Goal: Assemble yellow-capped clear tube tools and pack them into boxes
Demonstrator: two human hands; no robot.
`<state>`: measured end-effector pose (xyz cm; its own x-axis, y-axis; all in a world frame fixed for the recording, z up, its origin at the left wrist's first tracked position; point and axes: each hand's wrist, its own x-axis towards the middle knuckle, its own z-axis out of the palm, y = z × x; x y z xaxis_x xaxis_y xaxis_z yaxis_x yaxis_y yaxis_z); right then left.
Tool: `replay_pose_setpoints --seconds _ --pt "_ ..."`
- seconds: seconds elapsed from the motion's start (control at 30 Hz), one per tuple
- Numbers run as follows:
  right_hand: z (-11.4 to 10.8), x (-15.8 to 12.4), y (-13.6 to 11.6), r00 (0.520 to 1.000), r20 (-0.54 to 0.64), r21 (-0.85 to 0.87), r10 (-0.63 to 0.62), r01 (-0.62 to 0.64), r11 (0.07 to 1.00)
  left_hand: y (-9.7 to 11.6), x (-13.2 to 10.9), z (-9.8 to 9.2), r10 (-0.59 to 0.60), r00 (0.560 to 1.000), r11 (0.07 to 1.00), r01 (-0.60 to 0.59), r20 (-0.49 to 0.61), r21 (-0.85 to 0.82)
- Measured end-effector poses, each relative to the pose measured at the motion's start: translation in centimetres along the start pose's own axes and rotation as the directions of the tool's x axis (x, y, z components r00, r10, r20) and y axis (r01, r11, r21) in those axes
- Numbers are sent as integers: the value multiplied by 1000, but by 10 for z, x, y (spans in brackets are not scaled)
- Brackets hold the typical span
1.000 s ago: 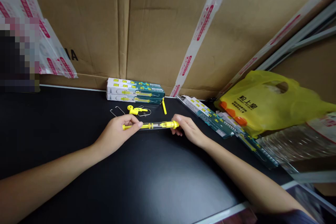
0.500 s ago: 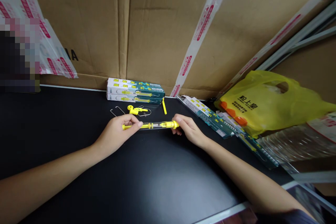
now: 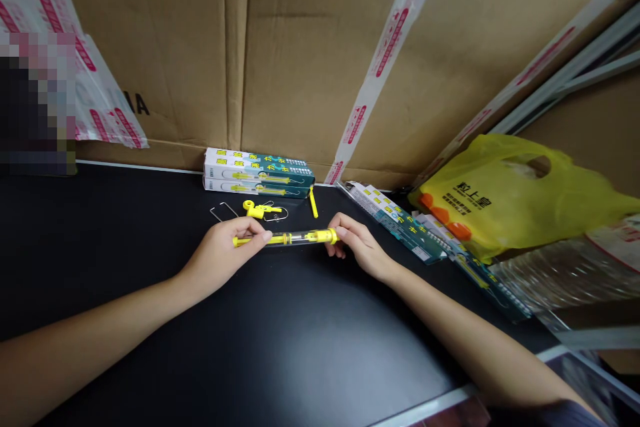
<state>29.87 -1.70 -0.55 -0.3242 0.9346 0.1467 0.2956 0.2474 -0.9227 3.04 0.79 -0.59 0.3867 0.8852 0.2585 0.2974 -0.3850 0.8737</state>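
A clear tube with yellow parts inside (image 3: 300, 238) lies level between my hands, above the black table (image 3: 300, 333). My left hand (image 3: 227, 247) is closed around its left end, thumb on top. At the other end, the fingers of my right hand (image 3: 357, 243) pinch the yellow end cap. Just behind the tube lie yellow plastic pieces (image 3: 256, 211) with thin metal hooks, a bent wire (image 3: 223, 208) and a short yellow stick (image 3: 313, 203).
Two stacked printed boxes (image 3: 257, 173) stand against the cardboard (image 3: 310, 47) at the back. More printed packages (image 3: 393, 220) lie at the right, near a yellow plastic bag (image 3: 515, 193) and a clear ridged plastic item (image 3: 560, 273). A blurred dark patch is at far left.
The fingers of my right hand have shifted slightly at the yellow end cap. My left hand and the loose parts show no visible change.
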Motion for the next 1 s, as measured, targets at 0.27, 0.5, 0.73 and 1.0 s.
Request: replay_pose_setpoints --seconds 0.27,0.5,0.73,1.0 --pt "-1 1 0 1000 -2 -148 9 -9 989 -2 0 1 9 1000 1000 -9 4 5" --pt "0 0 -1 1000 -16 -100 -25 23 995 2 0 1 -3 1000 1000 3 -5 -8" --pt "0 0 -1 1000 11 -86 -16 17 996 -1 0 1 -6 1000 1000 6 11 -4" --pt "2 1 -2 999 -51 -111 5 -11 994 0 0 0 -12 1000 998 14 25 -69"
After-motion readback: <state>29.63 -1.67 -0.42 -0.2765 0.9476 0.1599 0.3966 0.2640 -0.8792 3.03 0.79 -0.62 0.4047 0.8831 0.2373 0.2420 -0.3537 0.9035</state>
